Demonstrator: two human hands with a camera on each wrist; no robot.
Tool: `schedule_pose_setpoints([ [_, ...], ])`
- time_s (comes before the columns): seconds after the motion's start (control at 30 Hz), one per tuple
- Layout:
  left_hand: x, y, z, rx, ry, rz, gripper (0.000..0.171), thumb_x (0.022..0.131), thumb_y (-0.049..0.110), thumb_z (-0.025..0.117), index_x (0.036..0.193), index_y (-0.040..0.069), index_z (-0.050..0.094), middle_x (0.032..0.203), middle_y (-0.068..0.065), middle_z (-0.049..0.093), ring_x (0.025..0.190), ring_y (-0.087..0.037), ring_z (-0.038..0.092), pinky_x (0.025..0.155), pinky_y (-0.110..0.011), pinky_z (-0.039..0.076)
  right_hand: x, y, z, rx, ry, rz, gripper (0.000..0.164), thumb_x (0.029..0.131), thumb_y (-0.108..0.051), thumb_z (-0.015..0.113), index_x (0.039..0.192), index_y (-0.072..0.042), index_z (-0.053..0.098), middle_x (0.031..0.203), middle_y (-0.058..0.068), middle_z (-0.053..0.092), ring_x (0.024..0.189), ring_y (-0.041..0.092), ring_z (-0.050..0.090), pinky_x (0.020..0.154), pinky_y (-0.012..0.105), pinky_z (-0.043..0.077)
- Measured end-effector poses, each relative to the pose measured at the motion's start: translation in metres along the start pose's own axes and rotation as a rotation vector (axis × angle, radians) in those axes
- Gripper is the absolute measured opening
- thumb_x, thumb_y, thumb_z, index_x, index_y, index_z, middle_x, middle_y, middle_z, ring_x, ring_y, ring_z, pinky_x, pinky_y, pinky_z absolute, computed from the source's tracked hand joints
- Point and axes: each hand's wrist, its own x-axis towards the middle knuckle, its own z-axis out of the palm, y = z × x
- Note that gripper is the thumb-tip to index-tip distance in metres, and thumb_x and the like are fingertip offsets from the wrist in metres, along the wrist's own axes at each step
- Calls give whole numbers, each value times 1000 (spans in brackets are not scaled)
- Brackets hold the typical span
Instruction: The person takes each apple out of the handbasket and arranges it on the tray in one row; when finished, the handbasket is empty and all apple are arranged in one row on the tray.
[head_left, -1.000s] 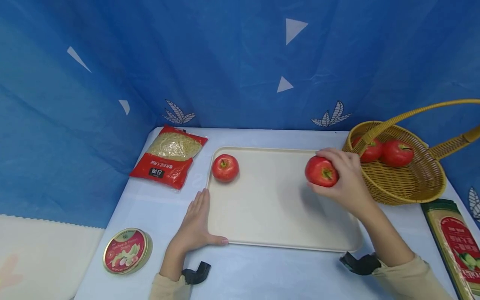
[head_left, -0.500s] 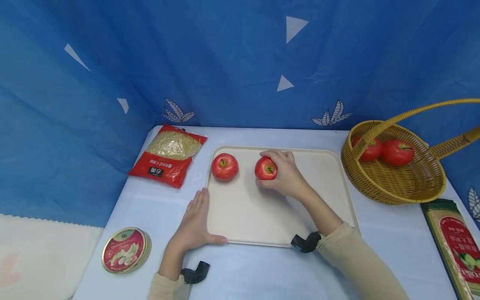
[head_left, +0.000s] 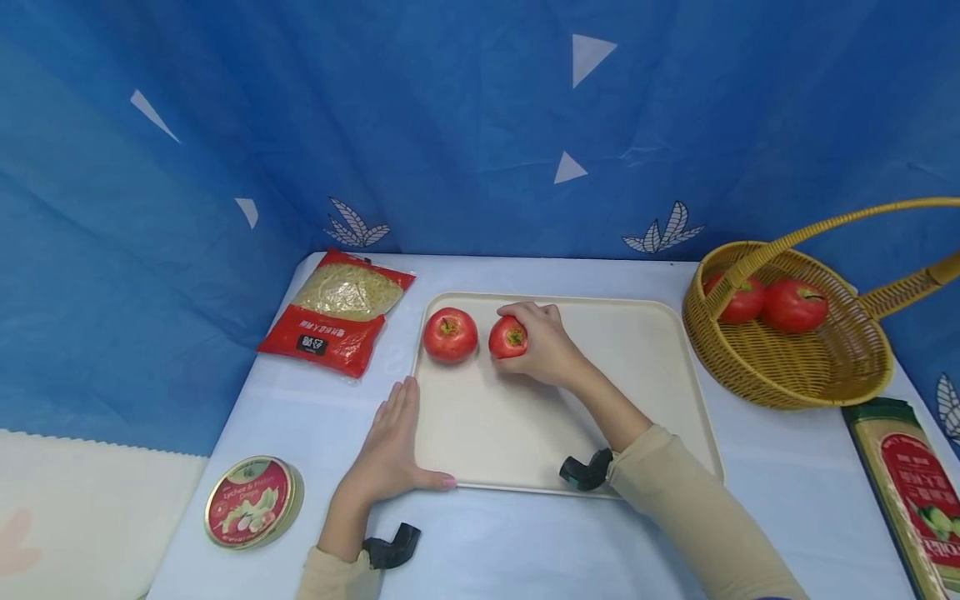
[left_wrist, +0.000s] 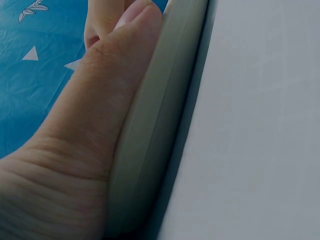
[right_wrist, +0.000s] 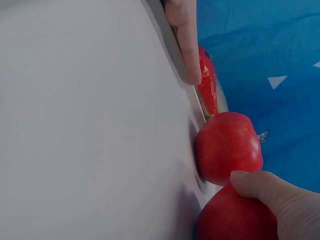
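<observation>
My right hand (head_left: 543, 346) grips a red apple (head_left: 507, 337) over the back left part of the cream tray (head_left: 600, 417). In the right wrist view the thumb lies curled on this apple (right_wrist: 237, 217). Left of it, a second red apple (head_left: 450, 335) sits in the tray's back left corner, a small gap between the two in the head view. My left hand (head_left: 386, 450) lies against the tray's front left corner, fingers straight along the left side and thumb along the front edge. The left wrist view shows that thumb (left_wrist: 100, 100) touching the tray's rim (left_wrist: 145, 150).
A wicker basket (head_left: 780, 375) with two red apples (head_left: 795, 305) and a tall handle stands right of the tray. A red-and-clear pasta bag (head_left: 337, 312) lies back left, a round candy tin (head_left: 252, 502) front left, a green-and-red package (head_left: 911, 492) at right. A blue curtain (head_left: 480, 125) hangs behind.
My right hand has carried the apple leftward from the tray's right side to near the other apple, and lower. The left hand has stayed at the tray corner.
</observation>
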Motion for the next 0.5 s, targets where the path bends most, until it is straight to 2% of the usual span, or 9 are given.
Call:
schedule_pose_setpoints([
  [0.5, -1, 1, 0, -3, 12, 10, 158, 47, 72, 87, 160, 7, -3, 169, -12, -3, 156, -31, -5, 125, -56, 5, 7, 2, 2, 49, -58, 89, 86, 74, -39, 85, 146, -19, 43, 137, 3, 53, 125, 26, 39, 86, 44, 57],
])
